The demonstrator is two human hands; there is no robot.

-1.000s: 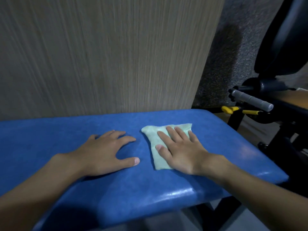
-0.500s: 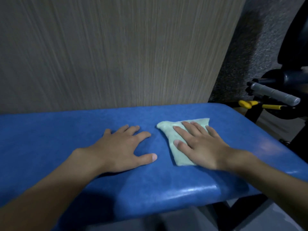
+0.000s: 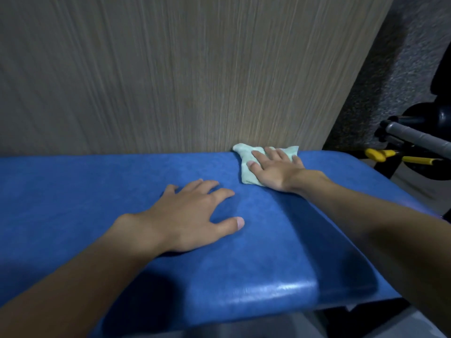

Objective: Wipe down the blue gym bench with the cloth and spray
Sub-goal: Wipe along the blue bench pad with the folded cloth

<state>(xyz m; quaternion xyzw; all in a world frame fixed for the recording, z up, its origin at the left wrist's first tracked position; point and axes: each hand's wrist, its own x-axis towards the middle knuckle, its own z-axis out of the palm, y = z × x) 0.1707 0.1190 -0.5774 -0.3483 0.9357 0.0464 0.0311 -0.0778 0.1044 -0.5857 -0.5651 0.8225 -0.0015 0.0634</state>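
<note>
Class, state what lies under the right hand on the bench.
A pale green cloth, pressed on the blue bench by the right hand; its middle is hidden.

The desk (image 3: 97, 191) runs from left to right, with its far edge along the panel (image 3: 170, 81) that stands behind it. The cloth (image 3: 247, 175) lies on the desk at that far edge, right of the middle, at the foot of the panel. The right hand (image 3: 275, 172) lies flat on the cloth, fingers toward the panel. The left hand (image 3: 192, 215) lies flat on the desk, nearer and left of the cloth, apart from it. A wall (image 3: 390, 81) stands right of the panel. Beyond the desk's right end a bar (image 3: 419, 139) juts leftward, with a lever (image 3: 380, 154) just below it.
</note>
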